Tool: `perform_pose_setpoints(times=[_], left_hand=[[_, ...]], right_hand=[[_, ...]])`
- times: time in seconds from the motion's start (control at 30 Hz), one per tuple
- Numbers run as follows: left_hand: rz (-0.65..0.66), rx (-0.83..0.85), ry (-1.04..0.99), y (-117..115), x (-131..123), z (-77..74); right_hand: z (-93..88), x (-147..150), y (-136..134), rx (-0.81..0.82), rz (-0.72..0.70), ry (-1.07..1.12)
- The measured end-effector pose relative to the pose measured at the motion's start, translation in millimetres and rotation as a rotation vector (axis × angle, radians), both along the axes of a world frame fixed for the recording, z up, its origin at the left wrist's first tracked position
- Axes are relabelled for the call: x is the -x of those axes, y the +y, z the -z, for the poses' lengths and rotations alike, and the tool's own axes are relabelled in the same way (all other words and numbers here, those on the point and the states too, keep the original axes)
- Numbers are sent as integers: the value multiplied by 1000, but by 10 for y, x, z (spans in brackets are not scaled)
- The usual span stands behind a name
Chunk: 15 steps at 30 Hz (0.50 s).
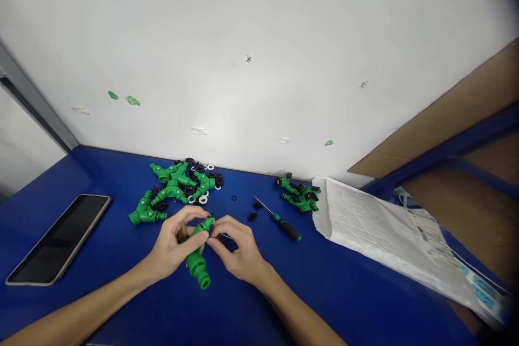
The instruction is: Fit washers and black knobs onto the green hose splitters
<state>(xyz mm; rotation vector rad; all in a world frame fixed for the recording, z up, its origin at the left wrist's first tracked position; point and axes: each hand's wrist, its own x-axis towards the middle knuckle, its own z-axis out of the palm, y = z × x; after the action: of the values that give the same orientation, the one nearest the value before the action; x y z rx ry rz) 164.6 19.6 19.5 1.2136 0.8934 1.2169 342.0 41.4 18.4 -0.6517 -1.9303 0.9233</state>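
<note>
My left hand [174,240] is closed around a green plastic hose splitter [197,262], whose round open end points toward me. At the splitter's far end, my right hand [239,248] has its thumb and fingertips pinched together; what lies between them is too small and covered to name. Several similar green Y-shaped splitters [172,190] lie in a pile beyond my left hand, mixed with black fittings and white rings [203,200]. To the right of my right hand rests a screwdriver [287,226] with a dark green handle, beside small black parts [252,217].
A second, smaller group of green splitters with black parts [302,200] sits near the wall. A white padded envelope [373,232] lies at the right. A phone [60,238] rests on the blue table [117,259] at the left. The white wall [243,102] stands behind.
</note>
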Motion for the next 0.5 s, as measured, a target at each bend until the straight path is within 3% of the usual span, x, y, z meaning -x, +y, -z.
perform_pose_setpoints(times=[0.13, 0.5], left_hand=[[108, 55, -114, -35, -24, -42], [232, 103, -189, -61, -27, -29]], right_hand=[[-32, 34, -25, 186, 15, 263], [-115, -31, 10, 256, 9, 266]])
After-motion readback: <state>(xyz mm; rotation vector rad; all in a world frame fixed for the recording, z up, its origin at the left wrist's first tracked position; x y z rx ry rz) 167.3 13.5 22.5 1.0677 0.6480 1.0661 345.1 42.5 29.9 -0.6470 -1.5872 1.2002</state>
